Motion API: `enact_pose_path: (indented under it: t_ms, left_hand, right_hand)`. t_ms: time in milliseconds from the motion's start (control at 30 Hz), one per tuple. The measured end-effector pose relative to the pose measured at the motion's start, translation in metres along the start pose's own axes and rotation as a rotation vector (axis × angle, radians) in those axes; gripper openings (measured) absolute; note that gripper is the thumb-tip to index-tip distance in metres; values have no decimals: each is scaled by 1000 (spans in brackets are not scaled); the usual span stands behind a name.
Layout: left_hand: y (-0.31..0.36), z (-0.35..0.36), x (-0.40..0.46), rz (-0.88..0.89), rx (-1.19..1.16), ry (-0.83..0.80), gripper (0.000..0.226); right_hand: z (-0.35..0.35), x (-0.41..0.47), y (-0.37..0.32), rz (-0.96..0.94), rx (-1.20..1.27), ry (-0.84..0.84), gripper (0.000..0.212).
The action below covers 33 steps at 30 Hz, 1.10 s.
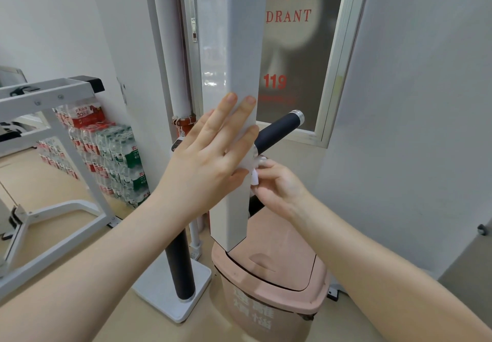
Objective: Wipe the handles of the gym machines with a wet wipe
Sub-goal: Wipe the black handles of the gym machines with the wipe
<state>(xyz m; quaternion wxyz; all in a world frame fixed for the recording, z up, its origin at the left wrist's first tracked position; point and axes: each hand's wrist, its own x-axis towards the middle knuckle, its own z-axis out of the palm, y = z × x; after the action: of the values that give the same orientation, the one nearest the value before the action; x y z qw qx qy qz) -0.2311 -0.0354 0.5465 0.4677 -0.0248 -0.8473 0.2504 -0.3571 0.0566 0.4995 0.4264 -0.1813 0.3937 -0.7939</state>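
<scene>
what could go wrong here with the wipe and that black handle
The right hand pinches only a small bunched bit of wet wipe below the inner end of the black handle; it could slip out and land on the pink bin below. The white post, steadied by the flat left hand, hides part of the handle's base, so that end may get missed.

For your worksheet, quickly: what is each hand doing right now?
Left hand: open, fingers straight, flat against the white post.
Right hand: closed on a white wet wipe, below the black handle.
</scene>
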Motion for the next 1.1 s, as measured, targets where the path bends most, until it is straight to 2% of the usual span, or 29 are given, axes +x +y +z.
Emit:
enact_pose_path:
  t_ms: [133,333,433,500,533,667,733,867,967,1033,1100]
  left_hand:
    - [-2,1,-1,7,16,-6,47]
    - [-4,2,-1,8,27,-8,47]
    - [-4,2,-2,7,35,-9,47]
    - [-4,1,-2,6,38,-5,47]
    - [-3,1,-2,6,38,-4,47]
    - [-4,2,-3,3,33,-3,47]
    - [-5,2,-3,6,32,-5,47]
    - [-7,3,-3,14,48,-13,47]
    - [-6,2,-2,19,44,1,44]
    - [-4,1,-2,16,37,11,43]
    - [-2,0,-2,12,29,12,43]
  right_hand:
    - [-2,12,-18,-49,425,126,45]
    - [4,3,-21,-27,360,297,28]
    - [-4,10,-41,-156,479,450,16]
    - [-8,17,-51,-284,488,489,12]
    - [-8,19,-54,-345,416,478,10]
    - [-2,14,-44,-503,-319,553,3]
    - [0,4,-31,-601,-546,529,6]
    - [3,-5,-25,-791,-861,393,15]
    - [-2,5,-45,-974,-1017,511,19]
    - [-7,14,-55,-987,-1063,626,19]
    - [-5,16,-47,-986,-1144,603,19]
